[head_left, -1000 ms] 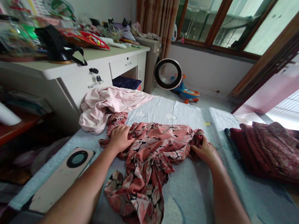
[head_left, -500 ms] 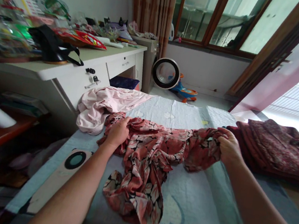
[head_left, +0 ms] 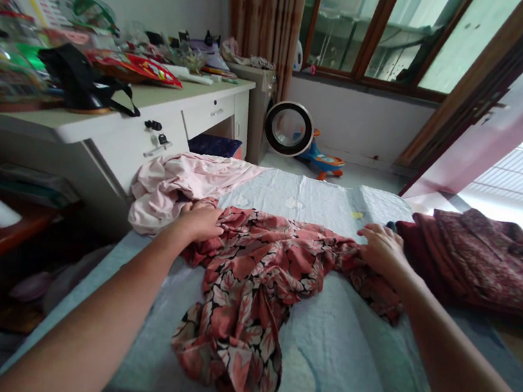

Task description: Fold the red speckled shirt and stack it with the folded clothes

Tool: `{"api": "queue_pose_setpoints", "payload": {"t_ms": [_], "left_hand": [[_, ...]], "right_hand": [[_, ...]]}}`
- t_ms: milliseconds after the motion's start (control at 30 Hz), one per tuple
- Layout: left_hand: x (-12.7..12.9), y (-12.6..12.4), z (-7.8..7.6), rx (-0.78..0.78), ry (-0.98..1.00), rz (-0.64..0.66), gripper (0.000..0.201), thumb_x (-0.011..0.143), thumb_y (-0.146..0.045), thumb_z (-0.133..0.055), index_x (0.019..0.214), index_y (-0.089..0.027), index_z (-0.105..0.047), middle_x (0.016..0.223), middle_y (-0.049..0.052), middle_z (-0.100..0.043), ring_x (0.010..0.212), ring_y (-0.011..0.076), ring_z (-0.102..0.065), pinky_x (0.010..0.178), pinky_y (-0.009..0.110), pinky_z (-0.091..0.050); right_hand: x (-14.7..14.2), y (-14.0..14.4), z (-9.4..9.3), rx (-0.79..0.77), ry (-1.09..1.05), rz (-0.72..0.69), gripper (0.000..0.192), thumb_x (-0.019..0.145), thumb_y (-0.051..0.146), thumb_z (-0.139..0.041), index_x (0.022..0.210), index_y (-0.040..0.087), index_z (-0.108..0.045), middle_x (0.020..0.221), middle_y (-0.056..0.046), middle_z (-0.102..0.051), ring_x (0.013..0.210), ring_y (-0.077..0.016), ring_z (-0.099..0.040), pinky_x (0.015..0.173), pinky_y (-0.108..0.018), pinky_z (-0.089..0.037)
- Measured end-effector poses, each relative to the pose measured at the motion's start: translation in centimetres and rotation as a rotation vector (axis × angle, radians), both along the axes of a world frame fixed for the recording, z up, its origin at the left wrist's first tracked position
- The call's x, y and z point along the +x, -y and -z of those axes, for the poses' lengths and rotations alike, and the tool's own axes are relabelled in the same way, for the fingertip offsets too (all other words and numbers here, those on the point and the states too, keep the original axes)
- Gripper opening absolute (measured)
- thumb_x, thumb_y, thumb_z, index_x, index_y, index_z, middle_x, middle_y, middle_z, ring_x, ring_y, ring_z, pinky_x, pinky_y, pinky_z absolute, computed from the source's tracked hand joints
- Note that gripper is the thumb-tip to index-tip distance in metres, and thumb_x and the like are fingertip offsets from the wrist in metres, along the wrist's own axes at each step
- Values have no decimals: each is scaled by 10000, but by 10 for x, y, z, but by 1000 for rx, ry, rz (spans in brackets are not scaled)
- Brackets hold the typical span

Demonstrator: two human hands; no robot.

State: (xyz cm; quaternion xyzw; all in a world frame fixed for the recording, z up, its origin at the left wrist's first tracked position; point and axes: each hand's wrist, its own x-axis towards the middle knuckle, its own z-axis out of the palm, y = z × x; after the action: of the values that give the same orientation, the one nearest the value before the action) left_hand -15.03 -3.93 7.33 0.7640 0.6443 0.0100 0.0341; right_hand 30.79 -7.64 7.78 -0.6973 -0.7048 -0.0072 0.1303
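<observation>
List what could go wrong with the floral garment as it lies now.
1. The floral garment's lower end hangs at the near edge of the blue cloth; it may slide off.
2. The left hand lies beside the pink garment, which may get dragged along.
3. The right hand is close to the dark red pile and may knock it askew.

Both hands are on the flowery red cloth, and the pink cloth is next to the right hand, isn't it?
Not quite. In the head view the pink cloth lies beside the left hand, not the right hand. Both hands do rest on the flowery red cloth.
</observation>
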Motion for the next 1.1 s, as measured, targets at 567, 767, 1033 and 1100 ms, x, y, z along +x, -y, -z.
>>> {"api": "queue_pose_setpoints", "payload": {"t_ms": [567, 767, 1033, 1100], "left_hand": [[57, -30, 9, -12, 68, 89, 203, 747, -132, -556, 872, -225, -687, 886, 66, -718, 869, 243, -676, 778, 309, -499], [62, -11, 0, 434, 148, 113, 299, 872, -126, -438, 1082, -200, -638, 1105, 104, -616, 1033, 246, -606, 891, 335, -472], [62, 2, 17, 44, 72, 318, 217, 796, -191, -548, 922, -225, -720, 989, 89, -706, 924, 262, -652, 841, 369, -492], [67, -3, 15, 27, 96, 221, 243, 873, -276, -492, 870, -219, -729, 912, 89, -723, 861, 253, -669, 813, 365, -496]], "right_hand": [[-100, -50, 47, -116, -47, -110, 250, 784, 148, -521, 944, 202, -706, 964, -96, -683, 953, -249, -590, 841, -345, -410], [-88, -31, 27, 375, -247, -39, 213, 729, 143, -462, 833, 202, -639, 919, -90, -591, 895, -228, -541, 815, -323, -408], [-77, -13, 19, -370, -263, -290, 415, 861, 417, -464, 539, 188, -591, 510, 3, -496, 507, -119, -439, 534, -255, -303], [-82, -21, 17, -319, -245, -224, 502, 897, 477, -429, 523, 183, -589, 496, -7, -499, 502, -118, -435, 534, -260, -298]]}}
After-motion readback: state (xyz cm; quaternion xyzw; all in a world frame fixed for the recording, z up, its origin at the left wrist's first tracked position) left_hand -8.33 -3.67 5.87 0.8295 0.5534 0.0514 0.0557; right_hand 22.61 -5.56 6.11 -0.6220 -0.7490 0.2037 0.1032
